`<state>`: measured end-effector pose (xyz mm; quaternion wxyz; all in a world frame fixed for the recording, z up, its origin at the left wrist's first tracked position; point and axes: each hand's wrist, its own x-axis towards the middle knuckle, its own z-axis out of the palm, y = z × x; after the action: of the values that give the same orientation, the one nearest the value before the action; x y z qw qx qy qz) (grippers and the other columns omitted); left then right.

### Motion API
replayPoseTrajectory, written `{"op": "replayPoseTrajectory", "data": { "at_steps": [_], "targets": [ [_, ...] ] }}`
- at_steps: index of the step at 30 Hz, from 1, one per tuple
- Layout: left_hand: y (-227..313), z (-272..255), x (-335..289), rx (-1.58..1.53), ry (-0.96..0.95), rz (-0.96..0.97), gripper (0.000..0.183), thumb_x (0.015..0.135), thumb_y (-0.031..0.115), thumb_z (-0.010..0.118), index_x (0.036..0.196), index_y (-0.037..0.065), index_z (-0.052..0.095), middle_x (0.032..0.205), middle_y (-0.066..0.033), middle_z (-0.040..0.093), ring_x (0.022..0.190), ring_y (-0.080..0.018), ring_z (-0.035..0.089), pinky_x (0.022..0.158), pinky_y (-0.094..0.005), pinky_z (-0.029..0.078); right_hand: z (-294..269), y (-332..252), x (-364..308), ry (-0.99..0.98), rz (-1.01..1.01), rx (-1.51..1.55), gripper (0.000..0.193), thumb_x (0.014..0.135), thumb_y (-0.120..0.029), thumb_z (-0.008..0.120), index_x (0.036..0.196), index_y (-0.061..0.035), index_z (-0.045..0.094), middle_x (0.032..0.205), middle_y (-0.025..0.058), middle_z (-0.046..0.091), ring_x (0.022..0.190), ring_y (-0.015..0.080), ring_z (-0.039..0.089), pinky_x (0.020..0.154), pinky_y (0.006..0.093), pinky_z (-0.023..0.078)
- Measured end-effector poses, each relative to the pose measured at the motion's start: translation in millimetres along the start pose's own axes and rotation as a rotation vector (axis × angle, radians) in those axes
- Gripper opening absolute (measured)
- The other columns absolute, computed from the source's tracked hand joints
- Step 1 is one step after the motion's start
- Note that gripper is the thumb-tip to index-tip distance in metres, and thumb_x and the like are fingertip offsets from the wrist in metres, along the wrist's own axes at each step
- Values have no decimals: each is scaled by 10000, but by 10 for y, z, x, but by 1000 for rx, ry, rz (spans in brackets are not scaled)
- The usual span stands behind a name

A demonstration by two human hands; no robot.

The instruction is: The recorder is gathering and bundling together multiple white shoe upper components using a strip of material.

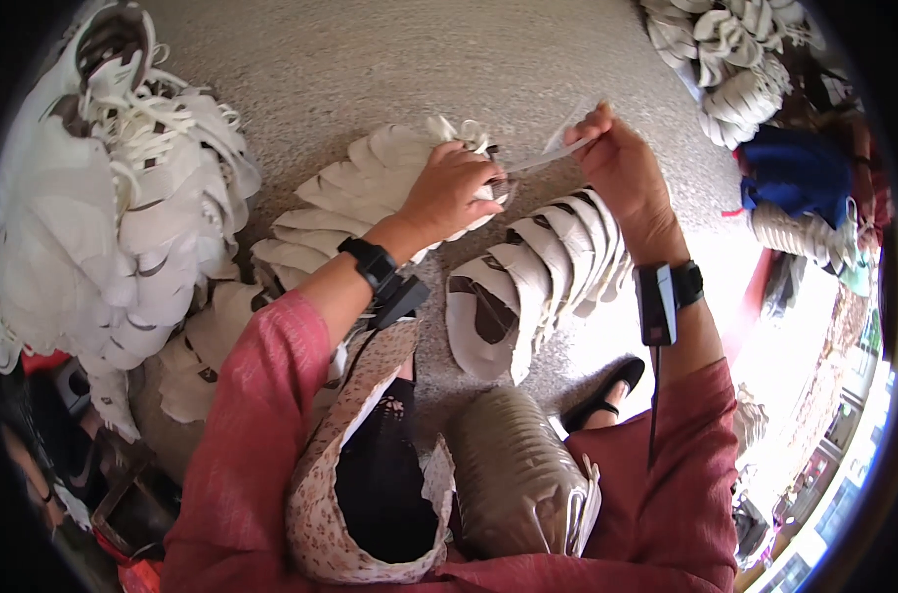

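Observation:
My left hand grips a white cut shoe-upper piece on top of a fanned row of white shoe-upper pieces lying on the grey floor. My right hand is raised just right of it, pinching a thin white lace that runs down toward the piece under my left hand. Below my hands lies a second overlapping row of white pieces with dark linings. Both wrists wear black bands with small devices.
A big heap of white upper pieces fills the left. More stacked pieces sit at top right beside a person in blue. A bagged stack and a patterned cloth bag rest on my lap. My sandalled foot shows below.

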<state>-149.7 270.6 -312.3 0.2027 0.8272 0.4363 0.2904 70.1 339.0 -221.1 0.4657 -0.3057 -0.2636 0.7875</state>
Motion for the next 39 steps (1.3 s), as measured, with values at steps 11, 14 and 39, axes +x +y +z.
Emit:
{"op": "replayPoseTrajectory", "data": {
  "at_steps": [11,14,39],
  "targets": [
    [-132,157,272,-727,-73,-534,279,953,215,491,898,-25,623,798,-84,662,764,-118,605,768,-240,458,-1767,-879,-316,670,73,-1290,974,720,-600,681,1341,77,355,1366,262,390,1276,362,381,1059,420,297],
    [-100,19,293,-893,-105,-624,321,981,280,420,919,14,590,853,-108,665,799,-135,600,805,-270,446,-1958,-651,-486,667,268,-1276,1213,601,-592,770,1421,73,171,1432,299,275,1347,384,278,1108,443,221],
    [323,866,808,-224,-186,-249,230,865,235,496,929,59,629,958,-169,643,912,-355,607,794,-438,471,-860,770,-932,27,-38,-1739,862,743,-340,698,1454,-159,244,1494,200,185,1381,386,190,1099,502,226]
  ]
}}
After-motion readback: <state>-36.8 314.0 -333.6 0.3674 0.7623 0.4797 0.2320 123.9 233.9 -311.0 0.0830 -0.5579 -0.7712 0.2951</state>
